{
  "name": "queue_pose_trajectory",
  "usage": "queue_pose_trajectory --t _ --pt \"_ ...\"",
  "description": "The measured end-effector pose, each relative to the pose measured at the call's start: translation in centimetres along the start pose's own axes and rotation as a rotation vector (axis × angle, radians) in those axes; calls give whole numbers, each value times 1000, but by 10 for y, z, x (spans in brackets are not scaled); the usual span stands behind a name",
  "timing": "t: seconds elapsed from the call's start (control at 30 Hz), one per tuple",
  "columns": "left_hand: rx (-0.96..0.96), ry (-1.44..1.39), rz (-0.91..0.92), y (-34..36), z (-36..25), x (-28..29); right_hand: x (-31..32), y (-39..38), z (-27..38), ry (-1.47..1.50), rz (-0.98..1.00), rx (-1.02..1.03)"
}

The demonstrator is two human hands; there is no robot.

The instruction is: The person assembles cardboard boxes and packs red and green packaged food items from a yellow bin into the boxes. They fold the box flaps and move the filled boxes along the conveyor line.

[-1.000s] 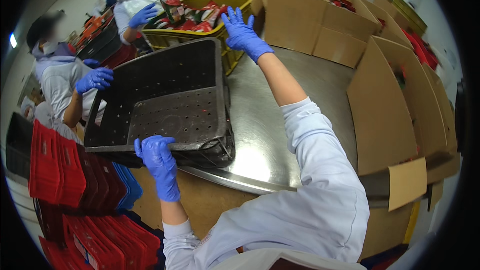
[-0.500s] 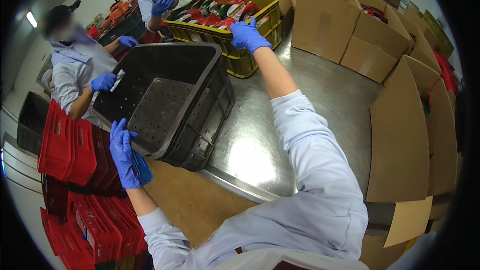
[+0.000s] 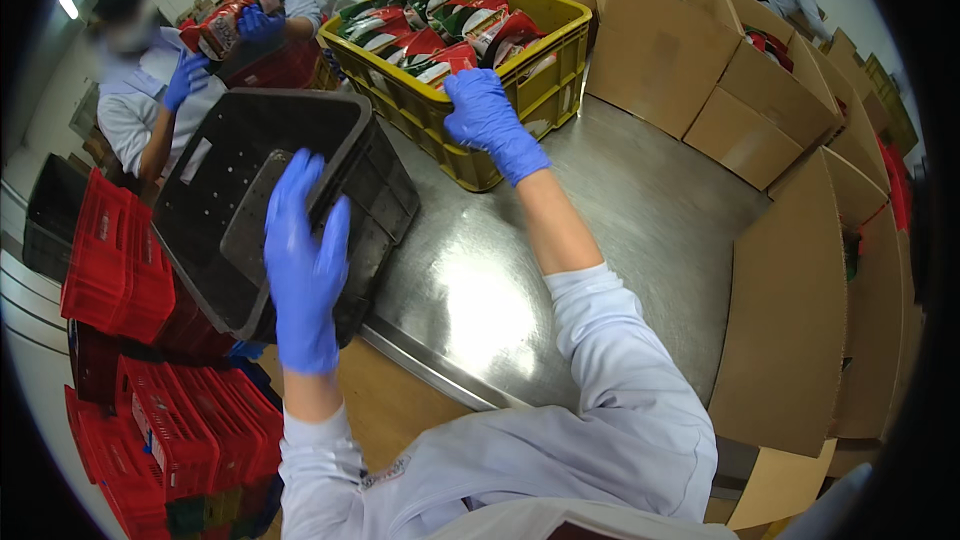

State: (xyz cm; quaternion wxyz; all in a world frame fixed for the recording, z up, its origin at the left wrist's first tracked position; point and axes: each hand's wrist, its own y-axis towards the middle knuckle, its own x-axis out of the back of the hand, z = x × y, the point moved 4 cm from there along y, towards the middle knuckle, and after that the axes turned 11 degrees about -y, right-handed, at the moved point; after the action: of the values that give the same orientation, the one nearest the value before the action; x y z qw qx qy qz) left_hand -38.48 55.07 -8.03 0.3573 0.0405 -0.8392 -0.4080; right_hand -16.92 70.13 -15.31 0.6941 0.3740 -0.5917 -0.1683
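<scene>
My right hand (image 3: 492, 125), in a blue glove, grips the near rim of a yellow plastic crate (image 3: 400, 118), its fingers curled over the edge. Red, green and white packets (image 3: 430, 25) fill this crate. My left hand (image 3: 305, 275), also blue-gloved, is raised with its fingers apart and holds nothing. Behind it stands a black perforated crate (image 3: 385, 185), tilted at the left edge of the metal table. Inside the black crate a white slip (image 3: 197, 160) shows against its wall.
Cardboard boxes (image 3: 650, 55) with packets line the far right of the metal table (image 3: 620, 170). Red crates (image 3: 115, 260) are stacked at the left. Beyond the black crate stands a co-worker (image 3: 150, 90); another person's gloved hand (image 3: 260, 23) holds a packet.
My left hand has let go of the black crate and come up. With my right hand on it, the yellow crate has moved nearer. The co-worker's hand has left the white slip.
</scene>
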Motion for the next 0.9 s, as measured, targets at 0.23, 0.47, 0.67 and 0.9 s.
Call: queue_pose_trajectory --t 0.23,0.47,0.67,0.9 --pt "-65 -68 394 153 59 -166 34 -41 68 120 -111 43" --pt "-294 -117 944 177 53 -300 37 -50 90 134 -23 79" --pt "-156 -273 1078 173 38 -353 42 -48 83 111 56 78" --pt "-186 32 957 168 44 -347 44 -48 82 53 104 100"
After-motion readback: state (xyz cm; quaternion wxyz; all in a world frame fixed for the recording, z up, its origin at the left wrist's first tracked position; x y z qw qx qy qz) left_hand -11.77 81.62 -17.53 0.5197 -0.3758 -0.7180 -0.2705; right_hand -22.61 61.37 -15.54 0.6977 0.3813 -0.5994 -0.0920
